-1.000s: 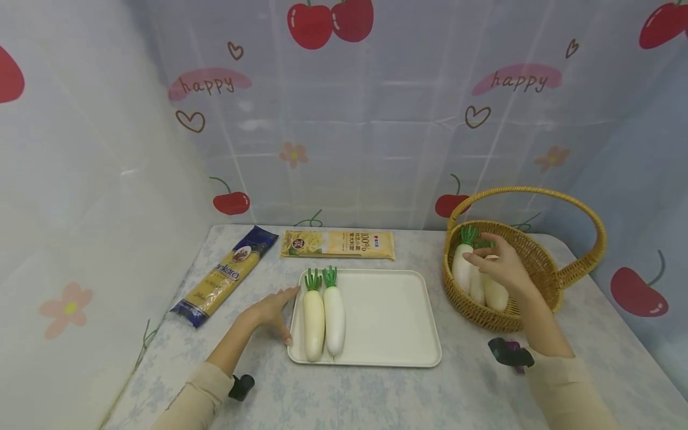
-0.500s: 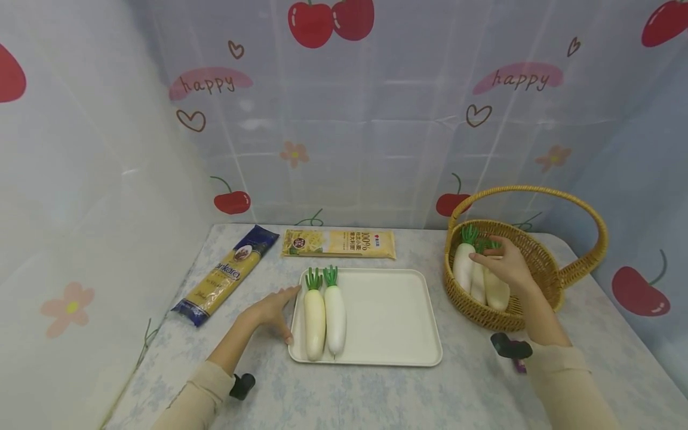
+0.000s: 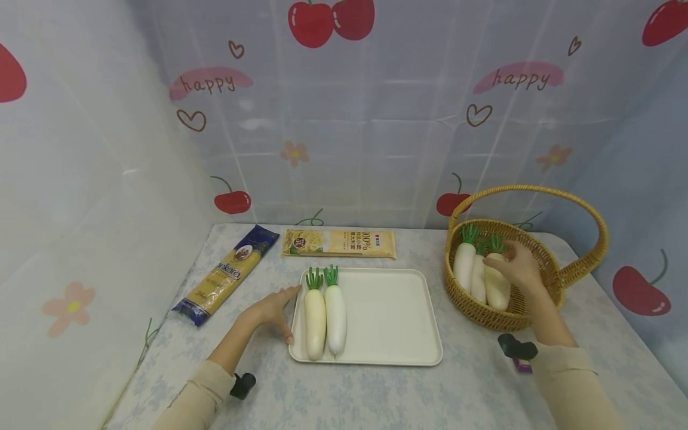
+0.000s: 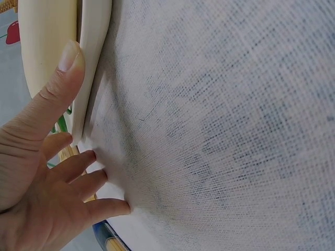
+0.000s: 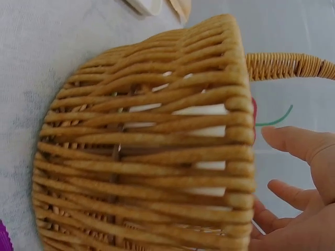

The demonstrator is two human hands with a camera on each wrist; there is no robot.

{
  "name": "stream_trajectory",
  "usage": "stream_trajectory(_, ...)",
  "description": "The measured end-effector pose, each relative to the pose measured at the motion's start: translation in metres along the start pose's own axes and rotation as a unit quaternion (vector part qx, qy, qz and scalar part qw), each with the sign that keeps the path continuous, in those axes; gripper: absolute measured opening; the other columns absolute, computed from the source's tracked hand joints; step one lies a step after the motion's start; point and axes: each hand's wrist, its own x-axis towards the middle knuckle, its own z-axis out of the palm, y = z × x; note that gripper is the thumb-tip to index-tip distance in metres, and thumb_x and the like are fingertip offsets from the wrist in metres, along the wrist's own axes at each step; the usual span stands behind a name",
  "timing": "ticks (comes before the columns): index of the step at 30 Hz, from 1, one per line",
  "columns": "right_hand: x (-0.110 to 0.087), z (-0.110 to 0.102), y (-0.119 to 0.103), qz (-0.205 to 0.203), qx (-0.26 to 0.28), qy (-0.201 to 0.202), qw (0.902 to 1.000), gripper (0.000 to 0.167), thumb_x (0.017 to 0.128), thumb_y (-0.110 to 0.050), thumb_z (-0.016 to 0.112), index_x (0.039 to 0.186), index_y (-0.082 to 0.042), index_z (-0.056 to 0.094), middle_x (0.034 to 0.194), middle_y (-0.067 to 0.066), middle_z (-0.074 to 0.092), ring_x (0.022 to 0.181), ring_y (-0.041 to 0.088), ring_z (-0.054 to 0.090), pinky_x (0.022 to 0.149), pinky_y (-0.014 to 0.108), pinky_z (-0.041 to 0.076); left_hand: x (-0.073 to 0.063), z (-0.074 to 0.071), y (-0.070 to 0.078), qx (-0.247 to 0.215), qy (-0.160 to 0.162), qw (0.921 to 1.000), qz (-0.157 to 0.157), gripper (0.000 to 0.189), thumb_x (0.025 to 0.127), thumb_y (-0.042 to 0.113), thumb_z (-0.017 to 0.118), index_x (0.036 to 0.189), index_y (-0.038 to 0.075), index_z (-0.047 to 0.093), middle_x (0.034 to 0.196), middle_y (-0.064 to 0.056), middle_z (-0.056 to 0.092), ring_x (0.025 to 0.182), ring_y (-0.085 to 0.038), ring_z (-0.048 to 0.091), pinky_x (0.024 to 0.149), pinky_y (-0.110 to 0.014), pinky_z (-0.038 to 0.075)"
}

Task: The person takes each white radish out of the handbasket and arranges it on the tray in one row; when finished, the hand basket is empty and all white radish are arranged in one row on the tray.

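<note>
I am holding my open left hand (image 3: 271, 312), fingers spread, at the left rim of a shallow white rectangular plastic-looking tray (image 3: 387, 316), probably steadying it where a long cream radish (image 3: 315, 325) and a long white radish (image 3: 336, 319), both green-topped, are lying side by side. My right hand (image 3: 518, 269) is hanging open over the round brown wicker basket (image 3: 486, 318), thumb and fingers parted about the plump cream radish (image 3: 497, 288) inside, presumably to straddle it; from my station I cannot tell whether they are touching it.
</note>
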Motion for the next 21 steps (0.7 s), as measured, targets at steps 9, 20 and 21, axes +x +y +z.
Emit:
stream_trajectory(9,0.0,-0.007,0.014,0.03,-0.03,-0.084,0.9956,0.085,0.09,-0.035,0.06,0.139,0.019,0.017,0.13,0.046,0.032,0.115,0.056,0.039,0.086,0.058,0.046,-0.002,-0.001,0.003,0.004,0.003,1.0,0.0,0.121,0.047,0.014,0.093,0.148,0.002,0.026,0.151,-0.025,0.024,0.138,-0.044,0.018,0.112,-0.056,0.02)
stream_trajectory(20,-0.003,-0.009,0.019,0.045,-0.04,-0.127,0.9901,0.096,0.088,-0.043,0.061,0.14,0.021,0.01,0.132,0.046,0.027,0.108,0.052,0.045,0.08,0.052,0.051,-0.005,0.0,0.005,0.007,0.008,0.9999,0.007,0.12,0.047,0.012,0.092,0.147,0.0,0.027,0.149,-0.027,0.026,0.137,-0.046,0.019,0.112,-0.056,0.019)
stream_trajectory(21,-0.004,-0.009,0.018,0.048,-0.039,-0.128,0.9899,0.097,0.088,-0.043,0.061,0.14,0.021,0.01,0.132,0.046,0.026,0.106,0.05,0.047,0.077,0.049,0.052,-0.004,0.0,0.004,0.007,0.008,0.9999,0.006,0.12,0.047,0.012,0.092,0.147,0.0,0.027,0.149,-0.027,0.026,0.137,-0.046,0.02,0.112,-0.056,0.02)
